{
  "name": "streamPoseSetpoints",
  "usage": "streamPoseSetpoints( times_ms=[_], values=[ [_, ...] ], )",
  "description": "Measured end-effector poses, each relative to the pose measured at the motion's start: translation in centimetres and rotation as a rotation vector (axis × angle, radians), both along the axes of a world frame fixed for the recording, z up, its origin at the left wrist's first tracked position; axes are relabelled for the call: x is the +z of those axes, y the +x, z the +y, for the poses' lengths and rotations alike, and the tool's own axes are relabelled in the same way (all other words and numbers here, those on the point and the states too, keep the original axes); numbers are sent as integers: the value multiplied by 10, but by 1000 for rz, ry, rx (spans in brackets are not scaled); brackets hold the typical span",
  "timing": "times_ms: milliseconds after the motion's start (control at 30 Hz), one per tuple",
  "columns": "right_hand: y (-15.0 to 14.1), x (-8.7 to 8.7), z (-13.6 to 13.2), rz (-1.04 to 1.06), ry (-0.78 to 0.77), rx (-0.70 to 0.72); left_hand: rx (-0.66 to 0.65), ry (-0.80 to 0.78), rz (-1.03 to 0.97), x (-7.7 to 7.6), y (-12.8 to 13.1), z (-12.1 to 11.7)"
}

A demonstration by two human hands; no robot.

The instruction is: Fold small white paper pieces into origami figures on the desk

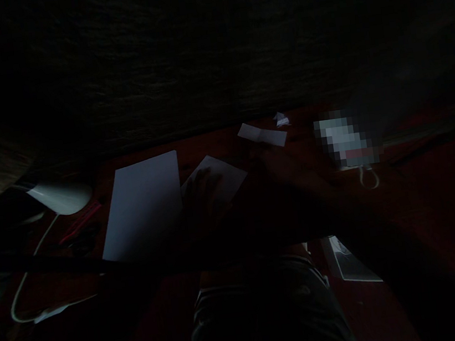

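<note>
The picture is very dark. My left hand lies with its fingers apart on a folded white sheet of paper that is turned cornerwise on the reddish table. Just right of that sheet's corner is my right hand, low over the table; its fingers are lost in shadow, and whether it holds anything cannot be made out. A larger white sheet of paper lies to the left of my left hand. Beyond my right hand rests a creased strip of paper, with a small folded paper piece behind it.
A white lamp-like object with a pale cable stands at the left, near a reddish, thin object. At the right is a blurred-out pale item with a white loop. A dark wall rises behind the table.
</note>
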State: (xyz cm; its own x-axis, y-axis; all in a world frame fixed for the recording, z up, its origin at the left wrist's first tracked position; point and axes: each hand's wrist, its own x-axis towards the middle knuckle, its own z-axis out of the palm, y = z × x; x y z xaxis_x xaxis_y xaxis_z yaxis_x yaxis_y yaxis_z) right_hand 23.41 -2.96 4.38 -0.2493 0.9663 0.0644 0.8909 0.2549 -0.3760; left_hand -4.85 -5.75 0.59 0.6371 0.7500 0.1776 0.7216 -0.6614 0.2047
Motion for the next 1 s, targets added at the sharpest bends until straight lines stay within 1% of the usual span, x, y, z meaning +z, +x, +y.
streamPoseSetpoints(
  times_ms=[267, 333, 500, 667, 733, 900, 1000],
  values=[
    [-10, -11, 7, 51, 59, 55, 15, -5, -5, 0, 1, -2],
    [-14, -12, 9, 54, 70, 64, 6, 14, -15, -2, 0, -1],
    [-22, -9, 13, 61, 36, 68, 2, 33, 24, -6, -1, 1],
    [-27, -11, 15, 41, 94, 67, 14, 47, 37, -8, -1, 2],
    [-28, -13, 17, 10, 96, 40, 12, 53, 32, -8, -1, 2],
    [-24, -21, 20, -32, 101, -97, 16, 42, 31, -8, -1, 3],
    [-21, -25, 20, 6, 133, -103, 14, 41, 24, -7, -1, 3]
  ],
)
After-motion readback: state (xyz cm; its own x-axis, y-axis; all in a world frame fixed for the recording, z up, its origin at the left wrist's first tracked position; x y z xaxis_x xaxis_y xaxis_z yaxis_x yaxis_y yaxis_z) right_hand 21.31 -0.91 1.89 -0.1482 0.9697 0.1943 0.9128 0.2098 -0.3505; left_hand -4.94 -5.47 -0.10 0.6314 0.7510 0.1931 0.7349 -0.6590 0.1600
